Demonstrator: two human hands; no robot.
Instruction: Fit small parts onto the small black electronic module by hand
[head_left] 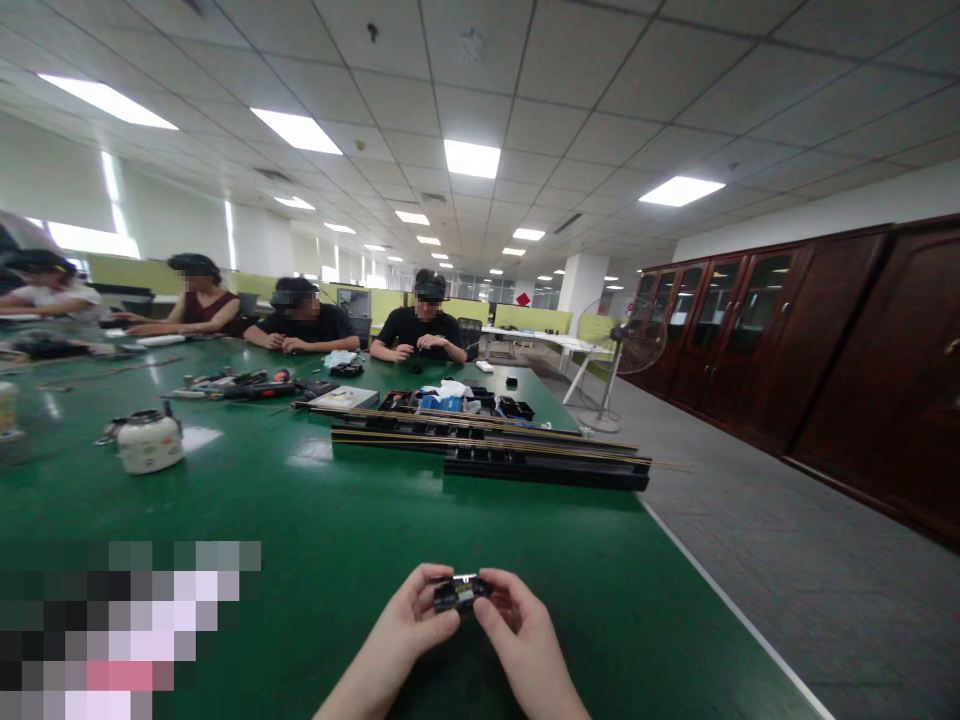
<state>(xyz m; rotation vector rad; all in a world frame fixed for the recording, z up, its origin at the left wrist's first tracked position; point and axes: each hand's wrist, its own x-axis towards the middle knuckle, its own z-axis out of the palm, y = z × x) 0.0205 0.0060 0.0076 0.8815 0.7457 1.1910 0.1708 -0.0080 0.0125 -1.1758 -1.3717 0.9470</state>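
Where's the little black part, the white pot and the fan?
little black part (461, 593): head view, its middle.
white pot (152, 448): head view, its round side.
fan (639, 348): head view, its wire cage.

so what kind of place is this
Probably an office turned assembly workroom: a long green-topped work table with long black rails on it, dark wooden glass-door cabinets along the wall, and the left hand and right hand pinching a small black part.
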